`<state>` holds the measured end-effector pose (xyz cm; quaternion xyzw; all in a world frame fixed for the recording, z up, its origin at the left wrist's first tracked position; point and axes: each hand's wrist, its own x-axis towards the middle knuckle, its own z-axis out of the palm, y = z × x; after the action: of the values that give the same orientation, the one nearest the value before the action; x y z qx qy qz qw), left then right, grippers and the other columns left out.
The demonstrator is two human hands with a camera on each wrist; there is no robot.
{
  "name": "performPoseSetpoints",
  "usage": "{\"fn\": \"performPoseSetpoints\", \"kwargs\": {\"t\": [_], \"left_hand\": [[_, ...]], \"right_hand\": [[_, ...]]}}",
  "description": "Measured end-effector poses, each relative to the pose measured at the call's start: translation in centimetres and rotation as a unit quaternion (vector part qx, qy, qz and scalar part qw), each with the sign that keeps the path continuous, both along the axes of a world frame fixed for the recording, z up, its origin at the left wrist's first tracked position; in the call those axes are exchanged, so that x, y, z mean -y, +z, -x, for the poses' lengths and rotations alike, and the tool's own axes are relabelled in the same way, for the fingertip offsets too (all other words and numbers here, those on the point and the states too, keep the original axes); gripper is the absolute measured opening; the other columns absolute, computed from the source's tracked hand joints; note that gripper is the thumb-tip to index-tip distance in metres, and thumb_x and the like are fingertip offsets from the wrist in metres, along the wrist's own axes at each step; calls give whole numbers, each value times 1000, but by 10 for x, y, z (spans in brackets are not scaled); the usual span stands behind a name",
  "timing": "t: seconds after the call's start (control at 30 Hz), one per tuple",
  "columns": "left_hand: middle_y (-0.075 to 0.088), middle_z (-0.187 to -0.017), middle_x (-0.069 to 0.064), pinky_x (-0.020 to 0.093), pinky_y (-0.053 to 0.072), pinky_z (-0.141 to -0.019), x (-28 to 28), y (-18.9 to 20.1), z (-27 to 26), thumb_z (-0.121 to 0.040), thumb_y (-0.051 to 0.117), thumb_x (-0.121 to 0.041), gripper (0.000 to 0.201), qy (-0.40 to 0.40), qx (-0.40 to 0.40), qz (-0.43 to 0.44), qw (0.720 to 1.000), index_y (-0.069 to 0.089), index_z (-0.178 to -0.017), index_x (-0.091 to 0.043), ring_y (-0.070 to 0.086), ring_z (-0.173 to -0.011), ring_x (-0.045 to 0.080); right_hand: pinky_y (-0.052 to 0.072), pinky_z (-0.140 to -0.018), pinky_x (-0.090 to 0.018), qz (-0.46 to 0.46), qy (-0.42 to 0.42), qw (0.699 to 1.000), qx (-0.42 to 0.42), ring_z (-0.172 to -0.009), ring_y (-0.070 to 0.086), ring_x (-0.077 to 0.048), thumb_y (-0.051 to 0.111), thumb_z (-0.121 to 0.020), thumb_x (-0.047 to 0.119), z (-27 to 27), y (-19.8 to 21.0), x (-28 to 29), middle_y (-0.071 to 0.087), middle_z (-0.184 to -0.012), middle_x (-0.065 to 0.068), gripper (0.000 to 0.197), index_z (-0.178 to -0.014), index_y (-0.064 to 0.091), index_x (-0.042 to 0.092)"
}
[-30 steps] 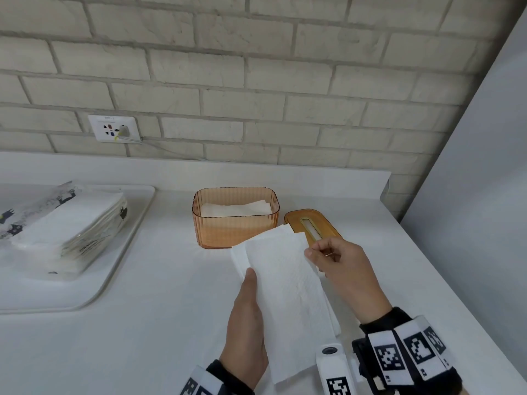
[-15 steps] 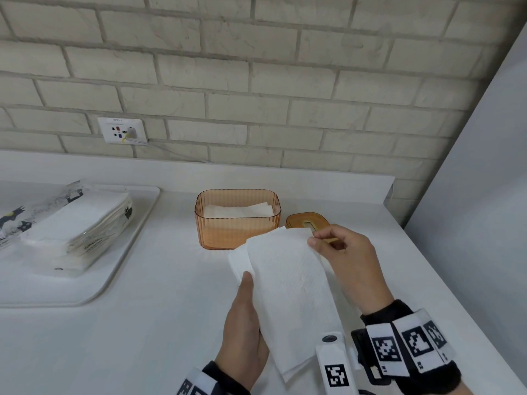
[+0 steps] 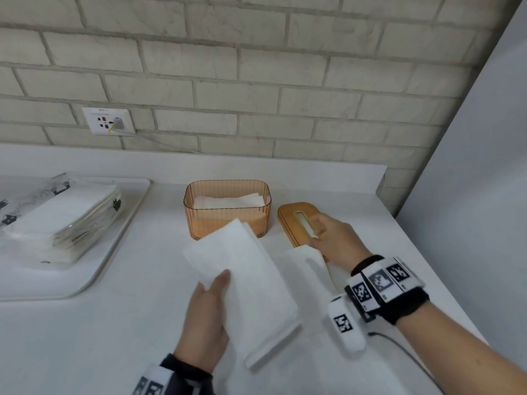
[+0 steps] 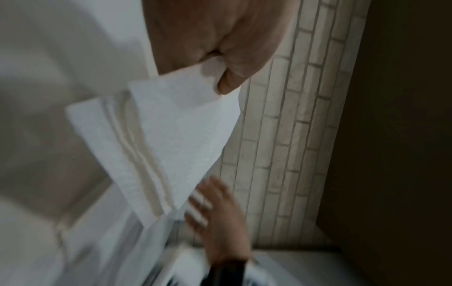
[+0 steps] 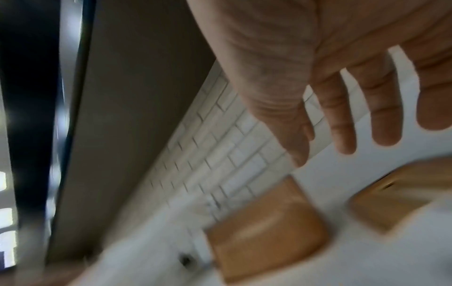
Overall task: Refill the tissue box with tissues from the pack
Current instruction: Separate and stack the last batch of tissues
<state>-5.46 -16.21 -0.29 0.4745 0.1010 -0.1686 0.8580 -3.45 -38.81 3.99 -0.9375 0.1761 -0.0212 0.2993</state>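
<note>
Right hand [image 3: 332, 240] has let go of the tissue stack [image 3: 248, 283] since a second ago and moved off to the right, now over the near end of the orange lid [image 3: 293, 220], fingers loose and spread, holding nothing; right wrist view confirms straight, empty fingers. Left hand [image 3: 208, 317] alone grips the stack, thumb on top, rest of the fingers hidden under the sheets; the left wrist view shows the thumb pinching the folded sheets. Stack is tilted, far corner overlapping the front of the tissue box [image 3: 227, 210]; can't tell if it touches. Box is open, with a low layer of tissues inside, sitting on the white desk [image 3: 114, 323] near the back ledge. Lid lies flat just right of the box, slot up. One more loose tissue [image 3: 302, 269] lies on the desk under the right wrist. Tissue pack [image 3: 61, 220] sits on a white tray [image 3: 94, 269] well to the left. Wall socket [image 3: 109, 121] on the brick wall behind.
</note>
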Motion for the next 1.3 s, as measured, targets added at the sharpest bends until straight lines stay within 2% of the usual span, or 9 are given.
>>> {"fn": "performPoseSetpoints", "kwargs": {"t": [0.1,0.23,0.37,0.57,0.7,0.83,0.97,1.03,1.3], "left_hand": [[67,-117,13,37,51,-81,-26,1,-11,-95,49,-11,34,51,12,-3,999,55,-128,-6,64,-101,26],[70,-106,2,33,50,-77,-47,4,-14,-96,49,-15,31,76,28,-2,997,57,-126,-12,64,-100,19],[69,-110,5,33,48,-77,-50,0,-10,-97,48,-15,32,80,24,-3,997,57,-127,-11,64,-95,18],[70,-104,3,33,48,-76,-47,-3,-6,-97,47,-16,32,52,17,-10,998,57,-126,-11,65,-94,19],[68,-104,0,29,48,-74,-47,-4,-7,-97,47,-15,21,38,17,-15,999,60,-114,-17,64,-93,15],[69,-103,-2,28,49,-72,-39,-8,-6,-97,47,-15,21,8,11,-11,1000,60,-113,-19,64,-91,13],[69,-108,1,32,48,-78,-27,-10,-5,-97,46,-15,27,-35,8,3,999,57,-121,-18,64,-95,17],[71,-108,1,35,49,-81,-22,-10,-3,-97,46,-14,26,-58,9,7,998,59,-119,-19,65,-98,19],[69,-109,-1,36,48,-82,-10,-13,3,-96,48,-14,30,-73,-1,11,997,57,-124,-20,63,-102,21]], "right_hand": [[44,-72,-28,168,0,976,-138,-96,58,-22,60,-86,38,-4,-8,21,59,-101,-5,29,-103,54,16],[44,-66,-25,125,6,963,-239,-88,57,-17,60,-83,49,-3,-40,18,54,-81,5,35,-90,50,16],[50,-88,-32,80,-4,977,-197,-104,61,-25,65,-84,35,-14,-72,14,65,-112,-8,42,-114,58,7],[46,-95,-33,-193,-14,981,3,-109,61,-28,70,-82,25,-1,-18,40,64,-121,-11,47,-122,58,4],[58,-68,-27,-471,11,860,195,-81,71,-15,88,-42,44,44,49,70,75,-92,-3,70,-98,67,9],[57,-64,-23,-492,57,863,103,-74,71,-14,90,-46,41,84,54,79,74,-86,-5,53,-86,75,11],[50,-68,-21,-238,159,933,-220,-75,65,-10,71,-79,33,116,13,56,70,-93,-3,24,-93,67,14],[42,-73,-22,-57,226,923,-306,-75,53,-6,63,-87,31,121,-11,45,60,-96,1,8,-85,60,24],[35,-95,-36,234,307,894,-228,-118,27,-17,60,-87,30,128,-46,25,31,-132,2,34,-117,57,15]]}}
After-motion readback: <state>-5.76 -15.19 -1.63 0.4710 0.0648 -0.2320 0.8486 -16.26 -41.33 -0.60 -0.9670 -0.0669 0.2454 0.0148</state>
